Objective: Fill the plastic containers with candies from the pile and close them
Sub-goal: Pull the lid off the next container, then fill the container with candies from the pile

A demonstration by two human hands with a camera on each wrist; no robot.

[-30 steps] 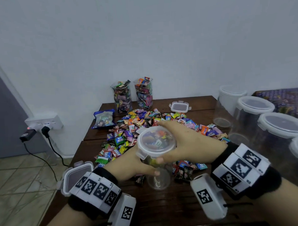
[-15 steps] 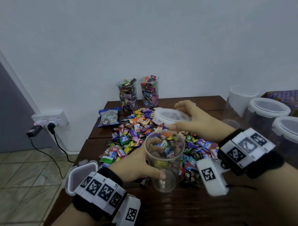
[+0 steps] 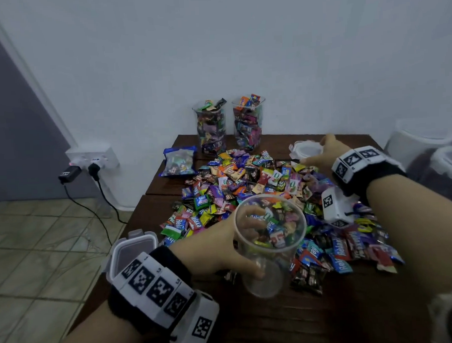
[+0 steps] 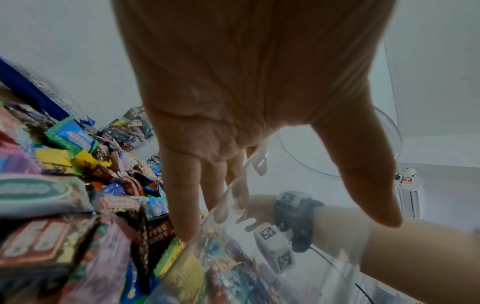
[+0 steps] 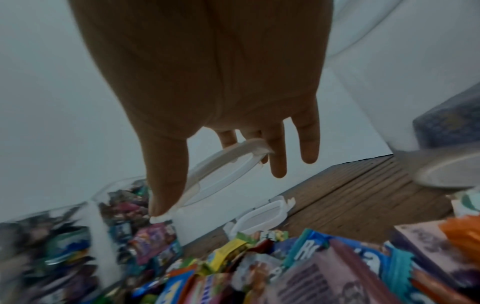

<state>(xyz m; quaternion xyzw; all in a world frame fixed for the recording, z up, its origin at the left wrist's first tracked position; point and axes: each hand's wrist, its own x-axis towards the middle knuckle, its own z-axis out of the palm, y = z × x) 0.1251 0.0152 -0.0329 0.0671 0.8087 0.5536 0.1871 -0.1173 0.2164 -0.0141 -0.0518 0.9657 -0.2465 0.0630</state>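
Wooden table (image 3: 329,317) bearing a broad pile of wrapped candies (image 3: 246,186), taken here as the landmark. On the near edge of the pile, the left hand (image 3: 212,249) grips a clear round plastic container (image 3: 270,242), thumb on the near wall and fingers curled round the far wall, where they show through the plastic; the container is uncovered, tilted toward the viewer, and holds assorted candies. In the left wrist view the same left hand (image 4: 246,102) lies with its fingers (image 4: 182,195) against the container wall (image 4: 259,246), candies visible inside. Beyond the far right corner of the pile, the right hand (image 3: 325,152) holds a round white-rimmed lid (image 3: 305,149) by its edge; the right wrist view shows the lid (image 5: 223,172) tilted and clear of the tabletop, pinched between the thumb and the index and middle fingers, while the ring and little fingers of the right hand (image 5: 207,82) hang straight. On the table behind the pile, against the wall, stand two tall clear containers (image 3: 229,127), both uncovered and filled with candies. Left of the pile's far edge lies a blue-edged bag of candies (image 3: 179,164). A second lid (image 5: 259,216) lies flat on the table just beyond the pile, under the held lid. At the table's near left edge, left of the pile, sits a rectangular clip-lock container (image 3: 131,249). To the right of the pile stand large white-lidded jars (image 3: 436,157).
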